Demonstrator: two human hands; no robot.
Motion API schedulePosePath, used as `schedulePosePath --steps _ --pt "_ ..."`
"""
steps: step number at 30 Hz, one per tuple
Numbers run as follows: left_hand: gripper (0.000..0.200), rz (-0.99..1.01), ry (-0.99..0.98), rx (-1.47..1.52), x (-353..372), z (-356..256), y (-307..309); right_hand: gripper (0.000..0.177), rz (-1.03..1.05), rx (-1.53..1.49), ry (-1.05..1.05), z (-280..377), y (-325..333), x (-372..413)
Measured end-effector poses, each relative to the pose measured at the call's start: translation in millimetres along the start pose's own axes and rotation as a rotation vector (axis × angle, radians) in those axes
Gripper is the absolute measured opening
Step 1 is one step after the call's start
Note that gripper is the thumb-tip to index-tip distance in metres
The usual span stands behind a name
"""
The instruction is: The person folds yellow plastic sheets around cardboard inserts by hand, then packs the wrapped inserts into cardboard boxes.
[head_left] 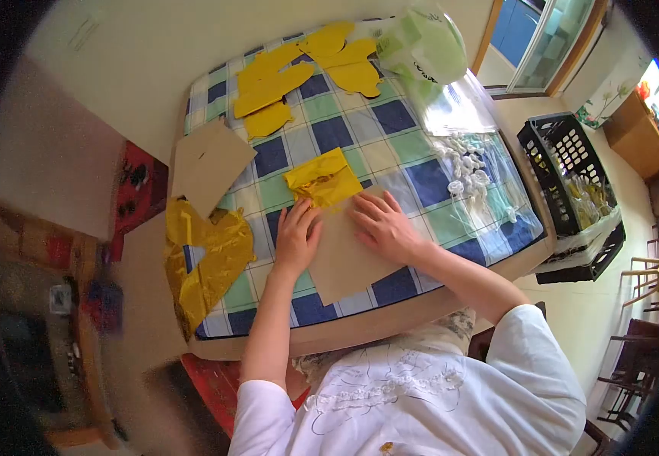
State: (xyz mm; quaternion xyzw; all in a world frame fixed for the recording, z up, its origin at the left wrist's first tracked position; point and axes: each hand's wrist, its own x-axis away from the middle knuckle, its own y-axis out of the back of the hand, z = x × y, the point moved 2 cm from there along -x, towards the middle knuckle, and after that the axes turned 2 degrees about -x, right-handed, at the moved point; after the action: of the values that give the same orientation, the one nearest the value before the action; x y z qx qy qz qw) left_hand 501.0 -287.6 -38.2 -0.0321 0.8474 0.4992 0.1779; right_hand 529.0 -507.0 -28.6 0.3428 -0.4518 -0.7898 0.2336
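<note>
Directly before me lies a beige cardboard sheet (352, 262), slanted on the checked cloth. A shiny gold foil piece (323, 179), creased at its near left, meets the far end of the cardboard. My left hand (297, 235) is at the cardboard's left edge, fingers stretched out, their tips at the foil's near corner. Resting flat on the cardboard's right side is my right hand (385, 226), fingers apart and close to the foil's lower right corner. Neither hand is wrapped around anything. The cardboard under my fingers is hidden.
Yellow cut-out shapes (268, 80) lie at the back of the table. To the left are more cardboard (211, 163) and crumpled gold foil (211, 266). White ornaments (470, 175) and plastic bags (428, 49) are at the right. A black crate (561, 163) stands beyond the right edge.
</note>
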Motion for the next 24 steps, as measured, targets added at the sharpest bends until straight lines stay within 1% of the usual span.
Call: schedulePosePath --steps 3,7,10,13,16,19,22,24 --pt "0.031 -0.01 0.002 0.005 -1.1 -3.6 2.8 0.041 0.006 -0.036 0.063 -0.5 -3.7 1.0" --pt "0.028 -0.026 -0.034 -0.037 -0.5 -4.0 1.8 0.04 -0.008 -0.012 0.053 5.6 -0.7 2.1" --pt "0.024 -0.111 -0.058 -0.056 -2.8 -2.0 -1.9 0.041 -0.001 -0.006 0.031 7.9 -1.0 1.8" --pt "0.016 -0.129 0.051 0.039 -10.6 -1.2 -2.9 0.04 -0.016 -0.029 0.026 9.4 -2.5 -0.1" --pt "0.013 -0.165 0.153 -0.01 -16.0 -6.9 -4.2 0.038 -0.028 -0.026 0.034 8.6 -3.6 -0.7" --pt "0.027 -0.283 0.22 -0.1 -16.1 -15.2 -2.1 0.037 -0.042 -0.03 0.037 8.6 -2.8 -1.6" --pt "0.05 -0.263 0.424 0.013 -23.1 -10.2 -2.8 0.037 -0.03 -0.029 0.027 10.2 -2.1 -0.5" --pt "0.062 -0.139 0.575 0.062 -30.0 -8.2 0.6 0.038 -0.034 -0.021 0.032 9.6 -1.6 -0.5"
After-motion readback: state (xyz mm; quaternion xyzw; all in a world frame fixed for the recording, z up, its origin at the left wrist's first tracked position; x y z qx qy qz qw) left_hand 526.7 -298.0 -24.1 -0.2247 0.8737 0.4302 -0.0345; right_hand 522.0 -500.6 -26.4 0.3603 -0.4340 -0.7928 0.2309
